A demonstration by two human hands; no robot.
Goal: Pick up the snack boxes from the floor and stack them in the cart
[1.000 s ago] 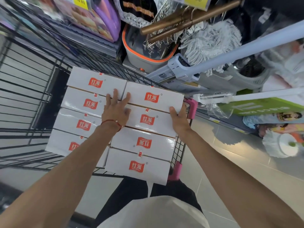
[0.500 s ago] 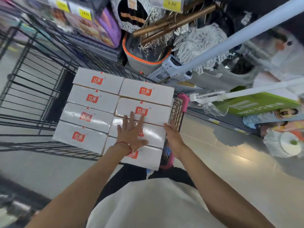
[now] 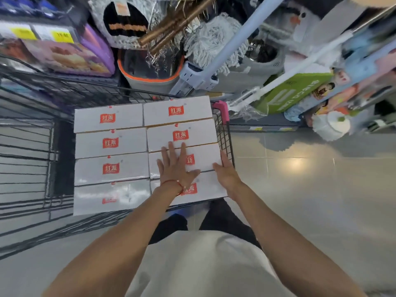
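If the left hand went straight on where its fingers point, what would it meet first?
The left hand lies flat; its fingertips touch the next snack box, second from the far end. Tops look level, so it would probably slide across it.

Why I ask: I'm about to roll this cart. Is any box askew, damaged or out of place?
Nothing looks damaged or spilled: the snack boxes lie in two neat columns in the cart. Only the box under the left hand seems turned round, its red logo upside down.
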